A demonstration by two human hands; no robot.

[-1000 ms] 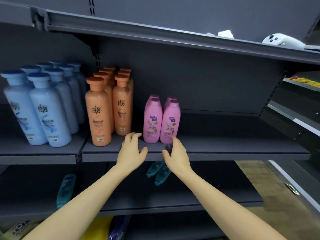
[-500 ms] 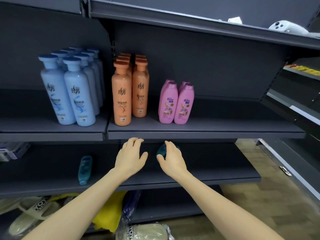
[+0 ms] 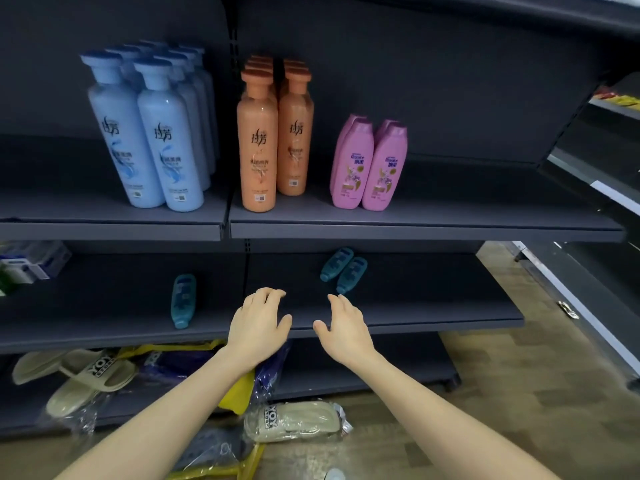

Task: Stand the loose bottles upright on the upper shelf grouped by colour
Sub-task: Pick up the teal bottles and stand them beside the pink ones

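Left hand: nothing is held. The fingers are loosely bent over the front edge of the lower shelf, near its middle. Whether the shelf is touched cannot be told.

Right hand: nothing is held. The fingers are relaxed and slightly spread, with the fingertips just short of the nearer of the pair of teal bottles.

Change noted: a second ago both hands were placed at the front edge of the upper shelf, by the pink bottles. They are now lowered to the lower shelf. The pink group is judged finished, and the teal bottles are judged to be next for collection.

Pair of teal bottles: laid flat side by side, touching, caps toward the front edge, right of the lower shelf's middle.

Single teal bottle: laid flat, cap toward the front edge, well apart from the pair and left of the left hand.

Upper shelf: blue bottles are stood at the left, orange bottles beside them and pink bottles beyond, all upright in rows. Bare shelf is seen from the pink bottles to the right edge, and a teal group is judged to belong there.

Below: wrapped slippers are seen on the bottom shelf and the floor.
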